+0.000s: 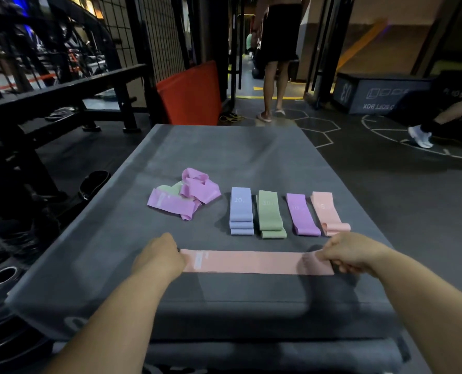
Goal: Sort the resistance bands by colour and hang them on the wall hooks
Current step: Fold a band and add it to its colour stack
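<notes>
A pink resistance band (251, 262) lies stretched flat across the near part of the grey padded box (224, 152). My left hand (158, 259) grips its left end and my right hand (351, 256) pinches its right end. Behind it stand four sorted stacks: blue bands (241, 211), green bands (270, 214), a purple band (302, 215) and pink bands (328, 213). To the left lies a loose tangle of purple bands (195, 193) over a pale green one (168, 189). No wall hooks are in view.
A dark rack with weight plates (6, 275) stands at the left. A red mat (192, 95) leans behind the box. One person stands in the doorway (275, 58); another person's leg and white shoe (420, 136) are at the right, by a dark soft box (381, 93).
</notes>
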Tool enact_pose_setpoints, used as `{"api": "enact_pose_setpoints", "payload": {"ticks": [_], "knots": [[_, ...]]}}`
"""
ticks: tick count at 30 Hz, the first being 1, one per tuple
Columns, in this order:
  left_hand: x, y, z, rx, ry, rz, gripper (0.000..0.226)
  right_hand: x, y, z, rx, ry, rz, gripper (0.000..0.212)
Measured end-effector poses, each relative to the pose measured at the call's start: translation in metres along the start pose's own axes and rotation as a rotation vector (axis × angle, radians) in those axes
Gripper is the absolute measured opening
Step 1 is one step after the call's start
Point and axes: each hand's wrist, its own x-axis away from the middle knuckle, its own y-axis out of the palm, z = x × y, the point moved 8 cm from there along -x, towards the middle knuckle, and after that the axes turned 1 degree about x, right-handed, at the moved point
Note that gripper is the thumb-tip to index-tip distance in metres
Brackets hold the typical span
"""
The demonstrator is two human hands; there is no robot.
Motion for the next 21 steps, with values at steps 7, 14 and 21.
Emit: {"api": "enact_pose_setpoints", "payload": {"ticks": [7, 14, 21], "knots": [[-0.001, 0.0, 0.003, 0.009, -0.009, -0.062, 0.011, 0.001, 0.002, 0.0, 0.049, 0.016, 0.016, 0.026], [0.0, 0.007, 0.004, 0.217, -0.006, -0.088, 0.006, -0.001, 0.003, 0.002, -0.005, 0.011, 0.023, 0.021], [0.003, 0.013, 0.007, 0.63, -0.08, -0.176, 0.02, 0.001, 0.004, 0.005, -0.332, 0.06, 0.023, 0.013]]}}
